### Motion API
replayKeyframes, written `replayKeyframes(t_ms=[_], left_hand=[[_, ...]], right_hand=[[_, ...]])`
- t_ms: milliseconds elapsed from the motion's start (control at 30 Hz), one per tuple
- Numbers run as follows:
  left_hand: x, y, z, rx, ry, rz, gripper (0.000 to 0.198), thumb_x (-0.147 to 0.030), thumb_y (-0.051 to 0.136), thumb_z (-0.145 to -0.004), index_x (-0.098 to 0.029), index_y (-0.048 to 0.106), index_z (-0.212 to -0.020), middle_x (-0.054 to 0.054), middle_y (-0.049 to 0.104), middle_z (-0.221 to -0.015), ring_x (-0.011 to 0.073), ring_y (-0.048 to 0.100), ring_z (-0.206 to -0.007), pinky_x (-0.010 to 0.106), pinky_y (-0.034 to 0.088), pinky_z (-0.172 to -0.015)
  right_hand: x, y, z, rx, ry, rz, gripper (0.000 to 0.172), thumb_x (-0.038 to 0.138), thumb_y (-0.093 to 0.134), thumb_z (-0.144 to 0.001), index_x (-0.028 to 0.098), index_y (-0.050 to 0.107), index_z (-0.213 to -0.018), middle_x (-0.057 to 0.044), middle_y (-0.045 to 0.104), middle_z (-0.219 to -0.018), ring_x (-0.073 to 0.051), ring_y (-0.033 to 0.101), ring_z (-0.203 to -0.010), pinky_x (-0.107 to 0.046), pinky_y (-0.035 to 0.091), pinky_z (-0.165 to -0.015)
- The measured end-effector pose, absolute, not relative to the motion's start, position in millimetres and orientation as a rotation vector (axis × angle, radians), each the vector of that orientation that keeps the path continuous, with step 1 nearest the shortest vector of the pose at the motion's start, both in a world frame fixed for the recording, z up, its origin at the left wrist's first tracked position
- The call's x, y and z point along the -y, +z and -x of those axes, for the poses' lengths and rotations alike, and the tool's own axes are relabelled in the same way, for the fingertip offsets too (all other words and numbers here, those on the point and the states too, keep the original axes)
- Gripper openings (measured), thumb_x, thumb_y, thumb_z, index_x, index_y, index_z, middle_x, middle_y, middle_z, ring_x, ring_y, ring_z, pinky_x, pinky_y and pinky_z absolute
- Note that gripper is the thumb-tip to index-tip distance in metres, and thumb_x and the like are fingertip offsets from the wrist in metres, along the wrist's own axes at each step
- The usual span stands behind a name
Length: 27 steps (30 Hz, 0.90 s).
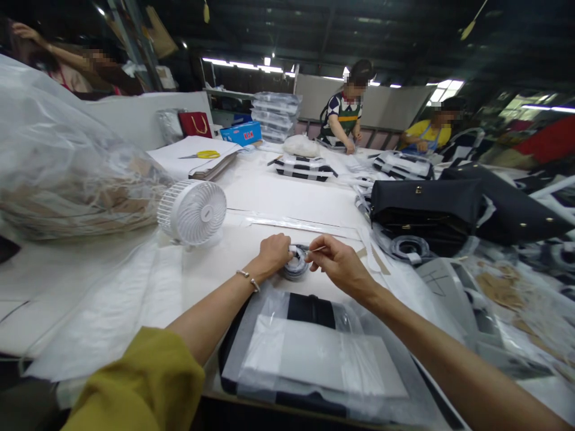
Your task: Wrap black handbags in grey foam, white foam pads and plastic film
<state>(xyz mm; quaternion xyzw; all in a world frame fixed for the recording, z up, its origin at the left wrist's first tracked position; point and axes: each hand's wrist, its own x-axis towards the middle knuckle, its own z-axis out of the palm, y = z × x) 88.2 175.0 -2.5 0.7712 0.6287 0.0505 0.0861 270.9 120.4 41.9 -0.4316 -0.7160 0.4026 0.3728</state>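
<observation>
A small coil of dark strap wrapped in clear plastic stands on the white table. My left hand is closed on the coil's left side, with a bracelet on the wrist. From the right, my right hand reaches to the coil, thumb and forefinger pinched at its edge. What those fingers hold is too small to name; a thin pale strip shows there. Nearer to me lies a black bag under clear plastic, with a pale sheet across it.
A white fan stands left of my hands, by a large plastic sack. Yellow scissors lie on paper sheets. Black bags and another coiled strap are at right. Two people work across the table; others are far left.
</observation>
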Motion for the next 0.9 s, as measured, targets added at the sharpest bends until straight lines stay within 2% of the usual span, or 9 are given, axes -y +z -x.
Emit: replayKeyframes(t_ms=[100, 233, 333, 433, 533, 633, 733, 900], left_hand=[[-175.1, -4.7, -87.9, -1.861, 0.173, -2.317, 0.024, -0.034, 0.055, -0.088, -0.020, 0.067, -0.103, 0.012, 0.068, -0.109, 0.0268, 0.065, -0.103, 0.035, 0.051, -0.081], [-176.6, -5.5, -81.6, -1.835, 0.193, -2.336, 0.026, -0.040, 0.057, -0.089, -0.021, 0.066, -0.104, 0.010, 0.068, -0.109, 0.0253, 0.065, -0.102, 0.033, 0.051, -0.082], [-176.8, -4.8, -76.9, -1.818, 0.218, -2.355, 0.026, -0.037, 0.057, -0.089, -0.022, 0.065, -0.108, 0.008, 0.067, -0.112, 0.0242, 0.063, -0.106, 0.032, 0.050, -0.086], [-177.7, -3.9, -74.1, -1.805, 0.236, -2.363, 0.026, -0.035, 0.059, -0.088, -0.022, 0.066, -0.109, 0.008, 0.067, -0.113, 0.0241, 0.063, -0.108, 0.032, 0.050, -0.087], [-180.7, -3.7, -72.9, -1.817, 0.240, -2.348, 0.023, -0.032, 0.061, -0.086, -0.022, 0.068, -0.105, 0.008, 0.068, -0.111, 0.0241, 0.064, -0.106, 0.031, 0.050, -0.086], [-183.4, -3.5, -73.4, -1.833, 0.246, -2.337, 0.020, -0.030, 0.061, -0.085, -0.022, 0.069, -0.101, 0.008, 0.069, -0.109, 0.0240, 0.064, -0.105, 0.032, 0.050, -0.086], [-182.8, -1.6, -75.6, -1.826, 0.252, -2.353, 0.020, -0.032, 0.061, -0.085, -0.022, 0.070, -0.099, 0.009, 0.069, -0.107, 0.0247, 0.065, -0.103, 0.032, 0.051, -0.085], [-177.0, 5.6, -79.3, -1.814, 0.270, -2.399, 0.019, -0.034, 0.060, -0.087, -0.020, 0.069, -0.096, 0.009, 0.069, -0.105, 0.0255, 0.065, -0.101, 0.033, 0.051, -0.082]], right_hand=[[-115.7, 41.4, -268.8, 1.736, 1.128, 1.019, 0.016, 0.035, 0.061, -0.090, 0.022, 0.052, -0.090, -0.002, 0.075, -0.083, -0.016, 0.070, -0.062, -0.027, 0.049, -0.055], [-110.1, 35.6, -260.5, 1.651, 1.172, 0.980, 0.024, 0.041, 0.064, -0.088, 0.023, 0.048, -0.090, -0.003, 0.075, -0.084, -0.019, 0.072, -0.064, -0.028, 0.051, -0.054], [-110.1, 26.9, -258.3, 1.772, 1.101, 1.088, 0.017, 0.035, 0.064, -0.088, 0.023, 0.054, -0.087, 0.000, 0.073, -0.077, -0.018, 0.070, -0.062, -0.027, 0.052, -0.056], [-111.6, 19.1, -264.4, 2.013, 0.823, 1.177, 0.003, 0.024, 0.063, -0.087, 0.022, 0.065, -0.085, 0.001, 0.070, -0.075, -0.015, 0.066, -0.062, -0.027, 0.051, -0.061], [-110.9, 16.6, -273.9, 2.180, 0.550, 1.095, 0.010, 0.016, 0.062, -0.084, 0.023, 0.070, -0.082, -0.003, 0.070, -0.089, -0.015, 0.065, -0.073, -0.028, 0.051, -0.066], [-107.5, 17.4, -279.3, 2.195, 0.545, 1.006, 0.012, 0.013, 0.059, -0.085, 0.021, 0.068, -0.082, -0.007, 0.070, -0.105, -0.018, 0.068, -0.086, -0.029, 0.054, -0.072], [-103.4, 18.4, -278.1, 2.235, 0.640, 1.009, 0.012, 0.013, 0.056, -0.089, 0.021, 0.063, -0.086, -0.006, 0.074, -0.101, -0.020, 0.070, -0.093, -0.032, 0.054, -0.081], [-99.1, 22.1, -267.5, 2.336, 0.628, 1.045, 0.010, 0.014, 0.052, -0.093, 0.022, 0.056, -0.089, -0.006, 0.074, -0.097, -0.021, 0.071, -0.091, -0.032, 0.053, -0.080]])
